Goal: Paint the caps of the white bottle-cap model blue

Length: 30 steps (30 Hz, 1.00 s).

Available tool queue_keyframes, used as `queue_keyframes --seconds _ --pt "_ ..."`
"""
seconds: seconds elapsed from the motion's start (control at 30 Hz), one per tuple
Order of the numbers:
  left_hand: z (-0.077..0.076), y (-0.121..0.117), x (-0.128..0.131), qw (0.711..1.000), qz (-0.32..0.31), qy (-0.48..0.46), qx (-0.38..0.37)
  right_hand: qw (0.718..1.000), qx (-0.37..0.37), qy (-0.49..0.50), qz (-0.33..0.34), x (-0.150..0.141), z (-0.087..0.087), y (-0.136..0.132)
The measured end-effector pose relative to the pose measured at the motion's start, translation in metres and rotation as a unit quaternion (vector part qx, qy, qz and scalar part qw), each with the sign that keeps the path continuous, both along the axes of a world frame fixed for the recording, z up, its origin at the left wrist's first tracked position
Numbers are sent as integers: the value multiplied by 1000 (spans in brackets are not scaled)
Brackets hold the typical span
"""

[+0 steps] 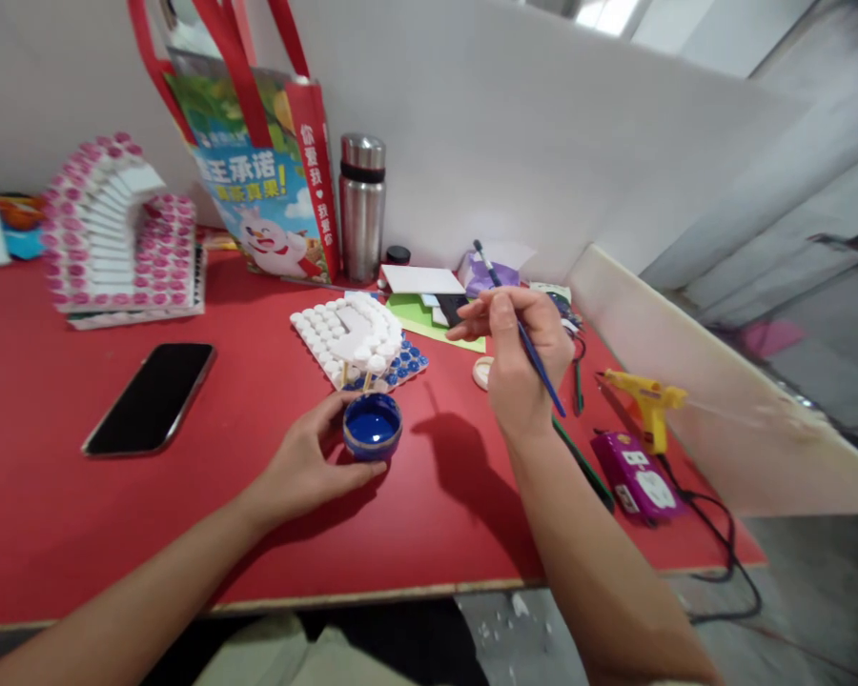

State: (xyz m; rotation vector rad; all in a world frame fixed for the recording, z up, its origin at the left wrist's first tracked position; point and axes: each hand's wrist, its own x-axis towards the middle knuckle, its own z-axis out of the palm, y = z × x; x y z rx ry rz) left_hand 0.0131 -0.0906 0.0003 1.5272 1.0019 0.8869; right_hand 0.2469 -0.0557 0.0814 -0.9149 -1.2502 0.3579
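My left hand (307, 462) curls around a small round pot of blue paint (372, 426) standing on the red table (78, 514), thumb and fingers on its sides. My right hand (521, 357) is raised above the table and pinches a thin blue paintbrush (521, 333), its handle pointing down to the right. Just behind the pot lies a white foam model (350, 333) built of small round pieces, with part of its base painted blue (407, 362).
A black phone (150, 395) lies at the left. A pink-and-white foam model (121, 233) stands at the back left, a red shopping bag (264, 181) and a steel flask (361, 205) behind. A yellow glue gun (647, 400), a purple power strip (636, 476) and paper scraps (429, 295) lie at the right.
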Motion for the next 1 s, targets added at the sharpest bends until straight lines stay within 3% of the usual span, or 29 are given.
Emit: queue_keyframes --seconds 0.1,0.2,0.37,0.5,0.6,0.8,1.0 --pt "4 0 1 998 5 -30 -47 1000 1 23 -3 8 -18 7" --pt "6 1 2 998 -3 -38 -47 999 -29 42 8 18 -26 7" --pt "0 3 4 999 21 -19 43 990 -92 105 35 33 -21 8" --pt "-7 6 3 990 37 11 137 969 -152 165 102 32 -23 12" --pt "-8 6 2 986 27 24 165 954 -182 187 147 27 -28 15" --pt "-3 7 7 986 12 34 164 925 -216 243 196 21 -38 18" --pt "-1 10 9 994 12 30 105 904 -238 250 252 22 -39 19"
